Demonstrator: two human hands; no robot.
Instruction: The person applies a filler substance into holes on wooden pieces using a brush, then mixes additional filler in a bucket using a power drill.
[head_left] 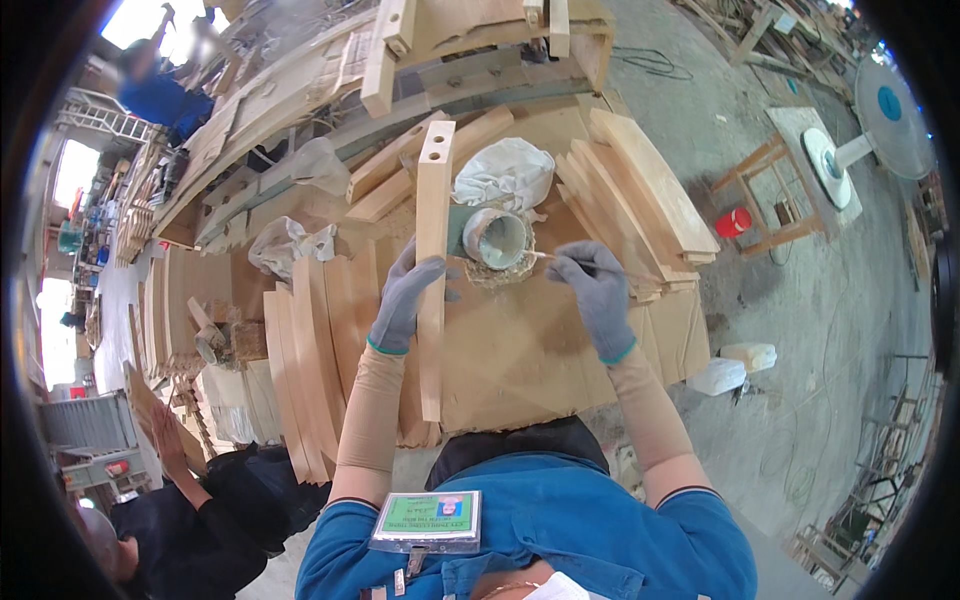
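Note:
My left hand [406, 298], in a grey glove, is wrapped round a long pale wooden bar [433, 210] with two round holes near its far end. The bar stretches away from me over the cardboard-covered table. In my right hand [595, 290], also gloved in grey, is a thin brush [540, 255], its handle sticking out to the right past my fingers. The brush's tip is at the right rim of a round pot [497, 238] crusted with pale residue. What is inside the pot looks whitish. A crumpled white plastic bag [505, 172] lies just behind it.
Wooden bars lie stacked at the right [650, 190] and left [312, 350] of the cardboard [520, 350]. A wooden bench frame [480, 70] stands behind. At lower left, a person in dark clothes [200, 530] handles a board. A fan [850, 150] and red bucket [733, 222] are at right.

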